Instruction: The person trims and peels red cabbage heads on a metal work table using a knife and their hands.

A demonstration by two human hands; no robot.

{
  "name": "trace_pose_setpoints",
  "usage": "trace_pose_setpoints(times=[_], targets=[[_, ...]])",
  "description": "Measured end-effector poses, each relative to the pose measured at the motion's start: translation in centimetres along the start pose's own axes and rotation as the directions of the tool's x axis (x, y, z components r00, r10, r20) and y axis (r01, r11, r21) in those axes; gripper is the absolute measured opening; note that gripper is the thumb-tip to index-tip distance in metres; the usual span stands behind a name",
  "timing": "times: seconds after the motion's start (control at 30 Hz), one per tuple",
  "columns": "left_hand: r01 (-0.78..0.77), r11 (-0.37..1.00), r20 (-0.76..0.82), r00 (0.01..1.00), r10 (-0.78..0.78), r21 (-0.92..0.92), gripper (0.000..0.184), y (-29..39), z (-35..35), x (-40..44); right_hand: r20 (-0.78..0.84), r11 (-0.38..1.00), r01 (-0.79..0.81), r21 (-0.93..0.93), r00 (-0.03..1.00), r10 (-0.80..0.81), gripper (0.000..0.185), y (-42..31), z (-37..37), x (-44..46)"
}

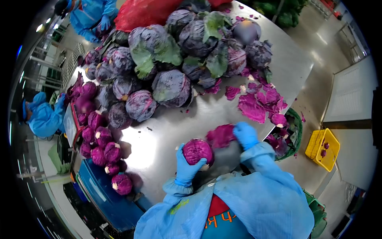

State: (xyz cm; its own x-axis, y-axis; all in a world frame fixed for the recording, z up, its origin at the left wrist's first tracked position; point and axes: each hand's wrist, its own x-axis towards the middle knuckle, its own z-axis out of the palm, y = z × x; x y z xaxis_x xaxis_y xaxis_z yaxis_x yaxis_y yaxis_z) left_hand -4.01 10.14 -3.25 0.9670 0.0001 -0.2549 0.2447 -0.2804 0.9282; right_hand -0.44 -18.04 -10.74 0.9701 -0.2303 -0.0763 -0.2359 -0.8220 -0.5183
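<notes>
My left hand (187, 168), in a blue glove, is wrapped round a peeled purple cabbage (197, 152) above the steel table (159, 163). Its stem end faces down and to the right. My right hand (246, 135), gloved too, grips a loose purple cabbage leaf (221, 136), which stretches left toward the cabbage and is slightly blurred. Whether the leaf still touches the head I cannot tell. Ahead of both hands lies a heap of untrimmed purple cabbages (172, 88), dull and dusty, some with green outer leaves.
Peeled cabbages (104, 137) are gathered at the table's left, beside a blue bin (97, 191). Stripped leaves (258, 103) lie at the right edge above a green basket (295, 131). A yellow crate (323, 149) stands on the floor. Two co-workers in blue (43, 117) are at the left.
</notes>
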Motion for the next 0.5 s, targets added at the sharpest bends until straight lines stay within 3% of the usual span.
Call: trace_pose_setpoints(times=[0.03, 0.07, 0.13, 0.17, 0.23, 0.27, 0.3, 0.37, 0.4, 0.43, 0.47, 0.5], targets=[[0.003, 0.989, -0.016, 1.000, -0.005, -0.146, 0.084, 0.1, -0.3, 0.1, -0.061, 0.999, -0.041, 0.018, 0.997, 0.042, 0.019, 2.4, -0.9, 0.1], [0.120, 0.946, 0.016, 0.993, -0.121, -0.301, 0.079, 0.0, -0.9, 0.6, -0.122, 1.000, -0.014, -0.018, 0.992, 0.012, 0.019, 5.2, -2.1, -0.6], [0.324, 0.742, 0.135, 0.943, -0.305, -0.587, 0.070, -1.1, -1.2, 1.8, -0.243, 0.995, -0.068, -0.079, 0.969, 0.047, 0.023, 7.6, -6.3, -1.1], [0.366, 0.720, 0.150, 0.925, -0.348, -0.590, 0.062, -2.1, -1.1, 2.3, -0.327, 0.992, -0.085, -0.091, 0.944, 0.050, 0.026, 7.4, -7.9, -1.2], [0.347, 0.900, 0.115, 0.938, -0.328, -0.263, 0.061, -0.9, 0.0, 4.2, -0.398, 0.987, -0.110, -0.119, 0.916, 0.054, 0.033, 6.4, -10.6, -1.7], [0.323, 0.943, 0.105, 0.944, -0.314, -0.085, 0.060, -0.5, 0.9, 4.6, -0.346, 0.997, -0.075, 0.030, 0.935, 0.081, 0.032, 5.5, -10.9, -2.0], [0.046, 0.892, -0.287, 0.953, 0.095, 0.450, 0.062, -0.4, 2.9, 4.2, -0.294, 0.982, -0.046, 0.181, 0.951, 0.099, 0.031, 4.1, -10.8, -2.2], [-0.308, 0.601, -0.021, 0.879, 0.476, 0.737, 0.070, 3.5, 3.1, 5.6, -0.038, 0.964, -0.108, 0.245, 0.992, 0.121, 0.034, 1.7, -10.1, -3.0], [-0.456, 0.375, 0.156, 0.777, 0.610, 0.807, 0.074, 5.0, 2.8, 6.4, 0.162, 0.975, -0.174, 0.141, 0.975, 0.151, 0.037, 0.8, -9.2, -3.8], [-0.556, 0.558, 0.286, 0.818, 0.499, 0.617, 0.081, 3.8, 2.2, 6.8, 0.168, 0.967, -0.168, 0.190, 0.976, 0.137, 0.041, 0.5, -7.0, -4.7], [-0.531, 0.744, 0.407, 0.834, 0.373, 0.405, 0.087, 2.7, 1.6, 7.2, 0.172, 0.958, -0.161, 0.239, 0.978, 0.122, 0.046, 0.1, -5.2, -5.3], [-0.522, 0.757, 0.428, 0.832, 0.352, 0.393, 0.092, 4.4, 1.0, 6.5, 0.240, 0.903, -0.239, 0.357, 0.958, 0.158, 0.047, -2.0, -5.4, -5.8]])
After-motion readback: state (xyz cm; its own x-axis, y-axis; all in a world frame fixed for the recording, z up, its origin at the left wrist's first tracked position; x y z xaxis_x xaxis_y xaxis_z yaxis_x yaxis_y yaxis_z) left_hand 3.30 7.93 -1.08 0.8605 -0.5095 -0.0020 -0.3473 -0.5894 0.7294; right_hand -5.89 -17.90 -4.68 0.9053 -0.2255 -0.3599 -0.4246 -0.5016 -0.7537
